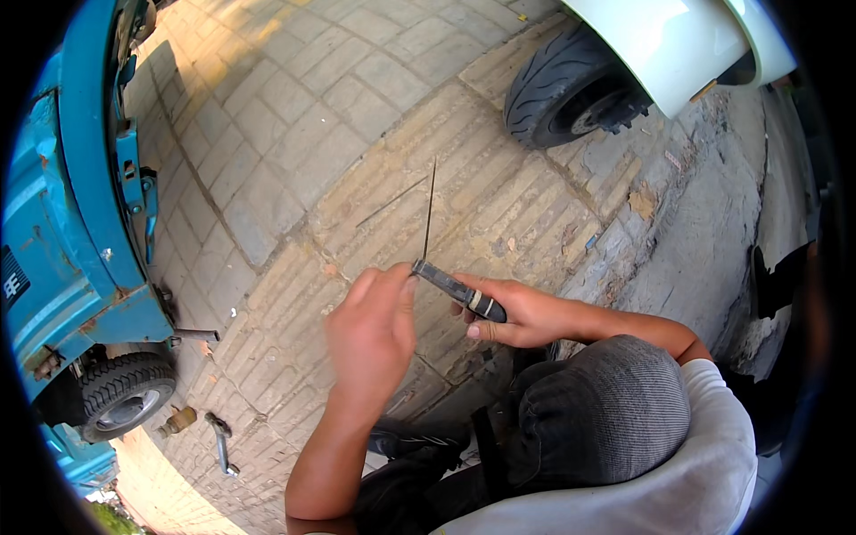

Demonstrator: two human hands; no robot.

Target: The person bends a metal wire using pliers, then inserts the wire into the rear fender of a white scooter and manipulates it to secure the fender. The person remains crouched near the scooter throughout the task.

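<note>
The left hand had its grip pinched at the left end of a black-handled tool, its thumb pressed toward curled fingers whose tips were largely hidden. The right hand closed its grip around the tool's right end, thumb on the near side, the other fingers mostly out of sight behind it. The tool was held above the paving, between both hands; a thin dark rod rose from its left end toward the far side, the joint too small to make out. A faint thin line on the paving just left of the rod could have been a shadow or a second rod.

At the near left lay a metal wrench, with a brownish cylindrical piece beside it, its kind unclear. The blue vehicle was cut off at the left, the white vehicle at the far right, its tyre partly covered by bodywork. Dark ribbed cloth blocked the near ground.
</note>
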